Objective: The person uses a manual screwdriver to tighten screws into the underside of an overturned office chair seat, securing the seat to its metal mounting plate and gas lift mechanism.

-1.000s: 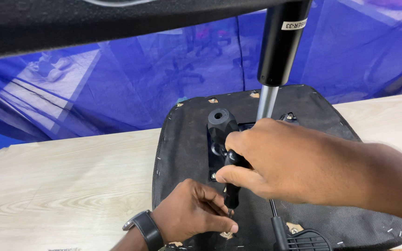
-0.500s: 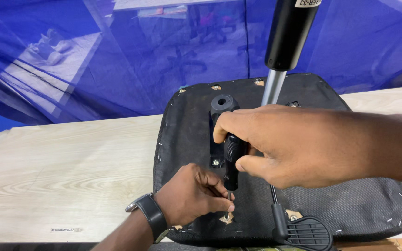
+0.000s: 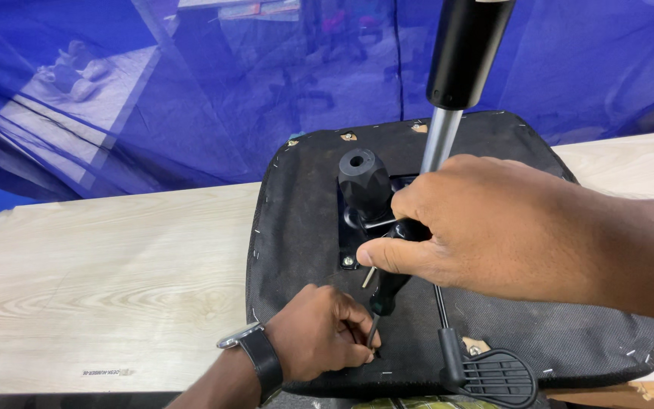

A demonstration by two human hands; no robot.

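An upturned office chair seat [image 3: 304, 220] with black fabric underside lies on a light wooden table [image 3: 100, 273]. A black metal mechanism plate with a round knob [image 3: 362, 178] is fixed at its middle, and a gas-lift cylinder [image 3: 459, 60] rises from it. My right hand [image 3: 486, 227] grips a black-handled screwdriver [image 3: 387, 291], its tip pointing down at the seat's near edge. My left hand [image 3: 319, 333], with a wristwatch, pinches at the screwdriver tip, fingers closed around something small that I cannot make out.
A black plastic lever paddle [image 3: 497, 375] on a thin rod lies at the seat's near right. Blue netting [image 3: 153, 98] hangs behind the table. A bolt [image 3: 349, 261] sits in the plate's near corner.
The view has shifted slightly and my right hand has slid a little along the screwdriver handle. My left hand stays at the tip.
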